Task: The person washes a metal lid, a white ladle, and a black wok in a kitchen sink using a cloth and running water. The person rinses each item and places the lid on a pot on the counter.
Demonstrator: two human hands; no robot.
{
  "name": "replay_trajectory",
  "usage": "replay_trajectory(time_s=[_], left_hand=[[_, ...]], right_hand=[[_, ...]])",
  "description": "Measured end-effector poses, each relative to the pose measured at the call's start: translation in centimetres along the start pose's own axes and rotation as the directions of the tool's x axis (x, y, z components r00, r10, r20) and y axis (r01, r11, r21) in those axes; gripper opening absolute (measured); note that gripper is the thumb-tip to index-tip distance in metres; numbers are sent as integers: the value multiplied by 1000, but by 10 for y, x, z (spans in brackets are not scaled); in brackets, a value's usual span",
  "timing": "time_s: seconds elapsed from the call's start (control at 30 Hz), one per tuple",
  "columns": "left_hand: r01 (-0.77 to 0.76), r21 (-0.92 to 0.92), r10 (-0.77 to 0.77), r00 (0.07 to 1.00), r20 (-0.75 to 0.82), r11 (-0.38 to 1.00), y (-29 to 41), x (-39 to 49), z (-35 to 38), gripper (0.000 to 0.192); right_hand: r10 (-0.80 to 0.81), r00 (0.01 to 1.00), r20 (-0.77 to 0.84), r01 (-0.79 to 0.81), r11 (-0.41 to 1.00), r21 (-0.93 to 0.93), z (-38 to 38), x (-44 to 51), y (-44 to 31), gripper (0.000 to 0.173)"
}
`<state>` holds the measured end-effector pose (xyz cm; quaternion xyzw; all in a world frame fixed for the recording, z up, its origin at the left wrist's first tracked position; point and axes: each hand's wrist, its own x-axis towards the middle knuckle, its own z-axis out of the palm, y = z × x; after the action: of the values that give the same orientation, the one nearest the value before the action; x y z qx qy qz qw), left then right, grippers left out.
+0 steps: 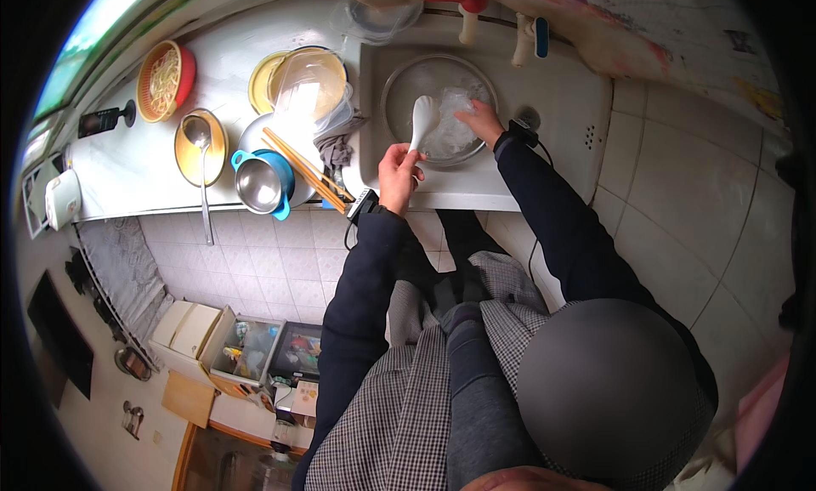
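Note:
My left hand (396, 177) grips the handle of a white spoon (422, 116), its bowl end pointing away from me over a round metal basin (398, 86). The basin stands in a white sink (553, 89) and seems to hold some water. From the right side, my right hand (482, 122) reaches over the basin's rim, fingers closed on a crumpled translucent white piece (454, 111), perhaps plastic film or a wash cloth. Part of that piece lies low in the basin, beside the spoon. The fingertips of the right hand are partly hidden by it.
Two taps (468, 25) (524, 41) overhang the sink's far side. Left of it, chopsticks (306, 166) jut past the counter edge near a blue-handled metal bowl (258, 185). A ladle (204, 153) rests on a yellow bowl (185, 162); a red basket (185, 76) stands beyond.

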<state>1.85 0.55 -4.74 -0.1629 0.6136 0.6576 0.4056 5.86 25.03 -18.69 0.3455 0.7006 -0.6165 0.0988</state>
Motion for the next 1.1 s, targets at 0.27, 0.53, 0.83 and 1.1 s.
replay_trajectory(time_s=[0.27,0.53,0.83,1.1], left_hand=[[-497,513,578,816,1,700,-5,-9,3,21],[-569,608,763,639,-97,553,31,-95,-35,22],[-407,560,680,566,-466,722,-8,-74,-89,31],[-377,680,741,556,-377,628,4,-49,-85,57]], right_hand=[[-227,968,-103,166,896,-412,5,-9,-12,66],[-54,997,-46,46,987,-156,-3,-37,-25,55],[84,996,32,-79,988,-136,6,-53,-6,44],[63,979,193,-72,997,36,10,-72,-44,36]])
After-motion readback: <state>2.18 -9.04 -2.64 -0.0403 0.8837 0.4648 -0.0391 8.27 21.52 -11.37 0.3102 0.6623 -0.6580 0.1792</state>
